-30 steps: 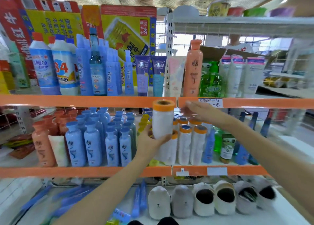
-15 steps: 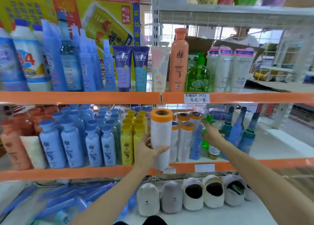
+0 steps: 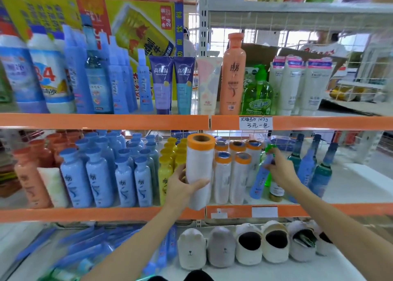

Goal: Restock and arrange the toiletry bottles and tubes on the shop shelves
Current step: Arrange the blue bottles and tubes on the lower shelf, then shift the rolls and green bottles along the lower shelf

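Observation:
My left hand (image 3: 184,187) grips a tall white roll with an orange top (image 3: 200,166), held upright in front of the middle shelf (image 3: 102,213). Behind it stand several matching white rolls (image 3: 232,174). My right hand (image 3: 280,170) is closed around a slim blue tube (image 3: 260,180) that leans beside the rolls, next to a green bottle (image 3: 269,179). Rows of blue bottles (image 3: 100,174) and yellow bottles (image 3: 168,170) fill the shelf to the left. Tall blue and teal bottles (image 3: 312,166) stand to the right.
The upper shelf (image 3: 106,121) carries purple tubes (image 3: 172,85), an orange bottle (image 3: 232,74), a green pump bottle (image 3: 258,93) and white tubes (image 3: 302,83). Slippers (image 3: 248,244) line the bottom shelf. A handwritten price tag (image 3: 255,122) hangs on the upper rail.
My right hand dropped from the upper shelf rail to the middle shelf and closed on the slim blue tube. My left hand kept holding the white roll.

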